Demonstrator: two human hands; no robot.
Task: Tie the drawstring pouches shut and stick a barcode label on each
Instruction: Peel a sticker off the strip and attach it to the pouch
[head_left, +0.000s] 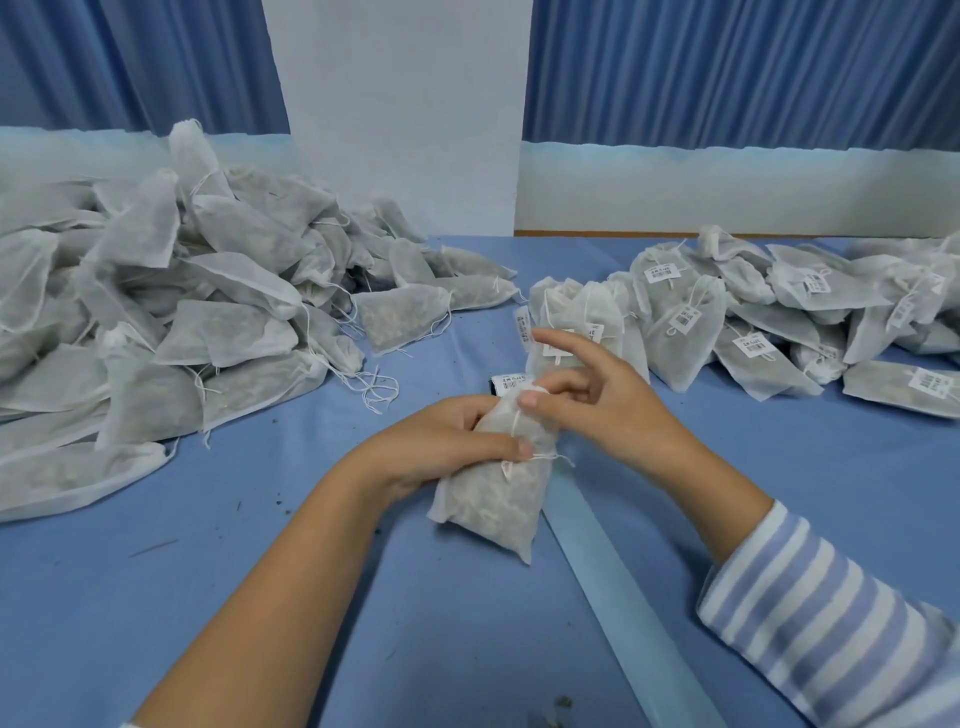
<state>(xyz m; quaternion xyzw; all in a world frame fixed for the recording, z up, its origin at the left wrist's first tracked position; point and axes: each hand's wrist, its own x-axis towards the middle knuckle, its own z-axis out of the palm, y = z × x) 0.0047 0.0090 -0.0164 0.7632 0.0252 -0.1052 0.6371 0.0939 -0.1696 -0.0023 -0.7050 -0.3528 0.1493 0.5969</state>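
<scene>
Head view: two hands work one filled pouch (491, 501) just above the blue table (249, 582).
The thin white fabric shows pale, crumbly contents, too blurred to identify. Left hand (447, 441) wraps its fingers round the neck, thumb on the drawstring (511, 462). Right hand (597, 395) pinches the gathered top between thumb and curled fingers, index finger raised; its striped sleeve (810, 613) is cut off at the frame edge. Heap (156, 322) of unlabelled pouches lies at left, labelled pouches (779, 317) at right, both running out of frame. A pale strip (623, 597) lies under the held pouch.
</scene>
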